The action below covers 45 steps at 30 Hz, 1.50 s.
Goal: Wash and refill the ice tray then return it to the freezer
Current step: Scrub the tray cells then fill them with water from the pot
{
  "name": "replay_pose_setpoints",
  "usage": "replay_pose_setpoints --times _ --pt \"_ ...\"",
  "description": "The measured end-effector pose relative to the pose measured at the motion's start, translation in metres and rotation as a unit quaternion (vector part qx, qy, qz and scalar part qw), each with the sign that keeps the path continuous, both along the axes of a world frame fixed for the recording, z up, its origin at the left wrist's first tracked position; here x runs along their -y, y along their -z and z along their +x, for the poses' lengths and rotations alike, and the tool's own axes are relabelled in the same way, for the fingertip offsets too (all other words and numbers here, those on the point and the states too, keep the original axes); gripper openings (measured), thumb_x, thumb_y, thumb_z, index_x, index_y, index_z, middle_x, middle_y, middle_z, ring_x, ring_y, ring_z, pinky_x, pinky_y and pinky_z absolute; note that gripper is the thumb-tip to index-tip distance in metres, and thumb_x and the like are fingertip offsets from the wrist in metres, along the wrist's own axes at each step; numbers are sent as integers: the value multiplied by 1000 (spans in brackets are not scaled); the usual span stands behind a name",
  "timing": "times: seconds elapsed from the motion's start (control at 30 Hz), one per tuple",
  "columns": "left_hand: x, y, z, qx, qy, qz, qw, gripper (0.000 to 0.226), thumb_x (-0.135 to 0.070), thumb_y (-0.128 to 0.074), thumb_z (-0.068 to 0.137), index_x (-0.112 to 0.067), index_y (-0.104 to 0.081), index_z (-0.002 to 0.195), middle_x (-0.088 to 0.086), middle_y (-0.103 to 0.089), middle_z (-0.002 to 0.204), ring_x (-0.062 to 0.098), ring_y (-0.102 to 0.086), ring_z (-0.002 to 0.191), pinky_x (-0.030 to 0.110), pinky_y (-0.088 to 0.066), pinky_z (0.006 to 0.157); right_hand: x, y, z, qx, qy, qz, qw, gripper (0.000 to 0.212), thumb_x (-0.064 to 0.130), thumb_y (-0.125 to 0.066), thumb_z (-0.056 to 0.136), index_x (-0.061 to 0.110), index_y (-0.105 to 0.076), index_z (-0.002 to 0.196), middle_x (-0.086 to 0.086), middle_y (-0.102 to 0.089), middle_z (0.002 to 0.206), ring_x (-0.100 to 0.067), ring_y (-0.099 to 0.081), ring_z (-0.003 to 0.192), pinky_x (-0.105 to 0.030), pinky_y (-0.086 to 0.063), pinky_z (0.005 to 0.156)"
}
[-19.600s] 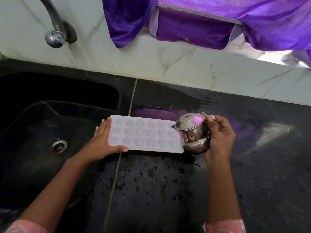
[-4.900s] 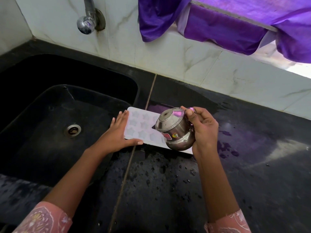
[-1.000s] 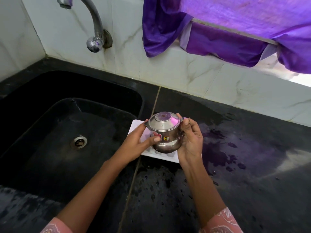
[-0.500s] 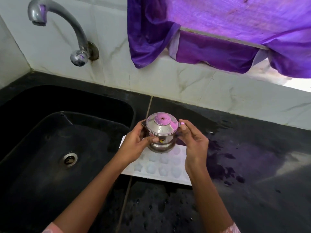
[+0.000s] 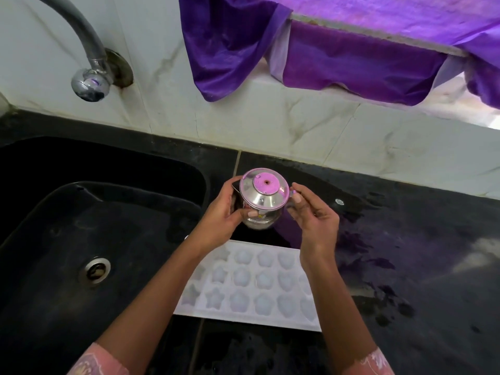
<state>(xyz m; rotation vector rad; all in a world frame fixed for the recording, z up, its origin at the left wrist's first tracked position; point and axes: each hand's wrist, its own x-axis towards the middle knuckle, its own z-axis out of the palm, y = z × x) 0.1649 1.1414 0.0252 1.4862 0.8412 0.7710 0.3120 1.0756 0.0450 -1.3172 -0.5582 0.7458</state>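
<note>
The ice tray (image 5: 251,290) is a white, matte rectangular mould with rounded star and flower-shaped pockets in three visible rows. It lies flat on the bench (image 5: 405,253), below and nearer the person than the fingers, with its long axis running left to right and tilted slightly down toward the right. Its left end reaches the seam beside the sink (image 5: 54,239). Both forearms cross above it and hide part of its top edge and right end. Whether the pockets hold water cannot be told.

Above the tray's far edge, both hands hold a small steel pot (image 5: 261,203). It is polished and round-bellied, with a domed lid reflecting pink-purple light and a small hole at the lid's centre. The left hand (image 5: 223,212) wraps the pot's left side, thumb laid across the front of the belly. The right hand (image 5: 315,217) has its fingers (image 5: 297,196) pinched narrowly at the pot's right rim; what they grip there is hidden.

The bench is black, glossy stone, wet with droplets and puddles to the right of the hands. The sink to their left is black, with a metal drain (image 5: 95,269). A chrome tap (image 5: 89,63) projects from the white marbled wall tiles, and purple cloth (image 5: 324,50) hangs above.
</note>
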Motion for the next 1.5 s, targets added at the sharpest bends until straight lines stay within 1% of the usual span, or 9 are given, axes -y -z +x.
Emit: replay_pose_setpoints --times 0.1,0.23,0.4,0.77,0.97,1.1,1.27,1.37,1.5 --pt "-6 7 1 6 4 -14 1000 62 2 -62 82 -22 -30 131 -2 -50 128 15 -46 126 44 -35 109 -6 8 1 -3 -2 -12 1000 19 5 -65 83 13 -71 98 -5 -72 95 -19 -66 91 -35 -54 87" --pt "-10 10 2 -6 0 -19 1000 62 -11 -64 77 -28 -32 127 -8 -51 125 12 -47 124 41 -37 108 -9 14 3 -4 0 -24 1000 20 5 -64 83 8 -70 102 -5 -72 95 -17 -67 89 -35 -54 87" --pt "-12 9 3 1 4 -25 1000 59 8 -57 84 -26 -31 125 -13 -51 120 3 -49 117 35 -37 108 -11 15 3 -3 -2 -29 1000 22 4 -62 84 6 -68 105 -6 -71 96 -17 -66 89 -35 -54 88" --pt "-11 3 0 -8 16 -34 999 62 7 -57 84 -22 -28 131 -17 -48 121 1 -47 117 28 -35 108 -8 14 6 23 -28 -50 998 28 15 -66 83 14 -67 111 -1 -72 101 -15 -67 99 -35 -51 93" --pt "0 -9 -4 -14 14 -66 998 83 0 -56 89 -19 -2 149 -20 -21 143 1 -20 136 21 -21 110 0 3 8 74 -41 -54 995 42 20 -62 88 20 -54 128 2 -62 122 -4 -58 112 -20 -46 96" --pt "13 -10 -19 -62 -45 -53 996 85 -12 -57 90 -25 2 149 -10 1 157 5 -3 143 30 -12 117 18 0 9 164 -32 -84 982 45 28 -58 90 22 -48 133 4 -58 126 -3 -55 113 -20 -44 97" --pt "47 -2 -34 -202 -47 109 972 85 -44 -53 90 -17 2 149 -18 10 147 -3 16 133 26 6 116 48 0 10 308 -86 -132 938 51 32 -56 90 21 -42 138 5 -48 139 -5 -42 126 -22 -34 103" --pt "58 10 -44 -283 -35 194 938 105 -76 -29 69 -16 3 149 -12 10 152 -1 21 135 13 20 105 66 4 9 383 -119 -171 900 64 46 -55 86 21 -35 141 3 -40 145 -11 -35 133 -31 -30 109" --pt "72 15 -60 -358 -48 236 902 128 -96 -6 51 -14 5 149 -12 15 150 2 22 136 25 19 109 88 14 5 492 -162 -242 820 94 78 -37 73 24 -18 147 5 -22 154 -11 -14 143 -31 -5 114"
